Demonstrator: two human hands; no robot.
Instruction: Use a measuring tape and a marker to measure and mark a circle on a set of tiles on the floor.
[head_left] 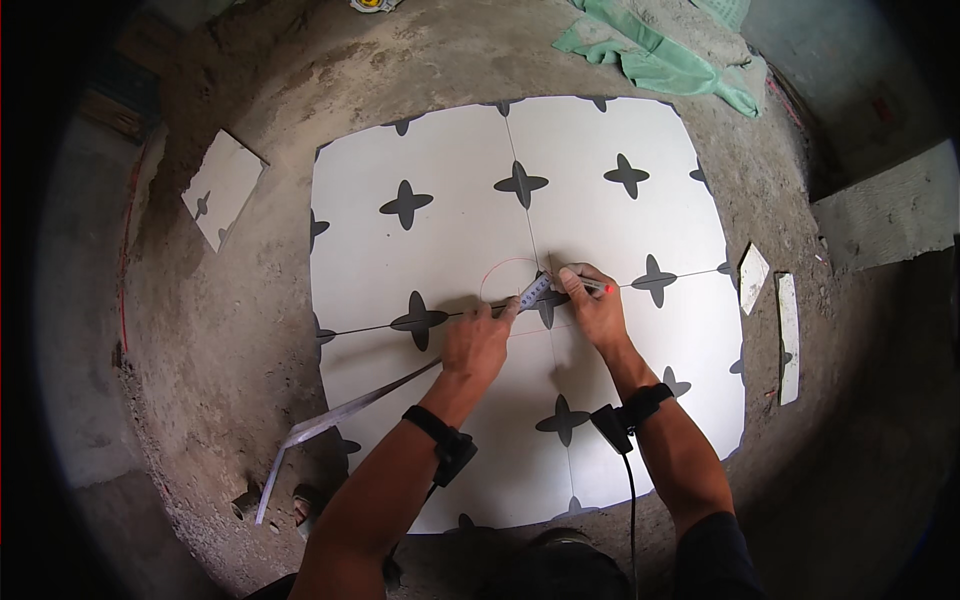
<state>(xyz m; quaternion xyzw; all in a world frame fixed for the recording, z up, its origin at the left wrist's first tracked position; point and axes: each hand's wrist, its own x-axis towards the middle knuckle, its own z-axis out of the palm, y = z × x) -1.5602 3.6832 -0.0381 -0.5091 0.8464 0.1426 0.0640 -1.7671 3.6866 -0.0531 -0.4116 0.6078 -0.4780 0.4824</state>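
Observation:
My left hand (476, 342) is closed, pressing a long pale strip (365, 399) marked like a measuring tape onto white tiles (450, 250) with dark four-petal motifs. The strip's marked end (535, 291) sticks out past my fingers, near the meeting point of the tile joints. Its other end runs down to the left and bends sharply. My right hand (597, 310) grips a red-ended pen (597, 286) beside that marked end; the pen's tip is hard to make out. A thin red arc (497, 265) curves on the tiles around the strip's end, partly hidden by my hands.
A cut tile piece (227, 185) lies on the rough concrete floor at left. Two narrow offcuts, a small one (753, 278) and a long one (788, 340), lie at right. Green cloth (660, 60) and a yellow-centred round object (373, 4) lie at the far side.

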